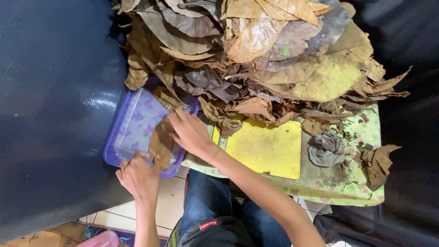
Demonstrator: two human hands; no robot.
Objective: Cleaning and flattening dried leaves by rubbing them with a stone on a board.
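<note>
Purple tray (120,137): leaf (161,144) between both hands (190,132).

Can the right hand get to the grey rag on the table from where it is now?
Probably yes. The right hand rests on a brown leaf in the purple tray; only the bare yellow board lies between it and the grey rag.
</note>
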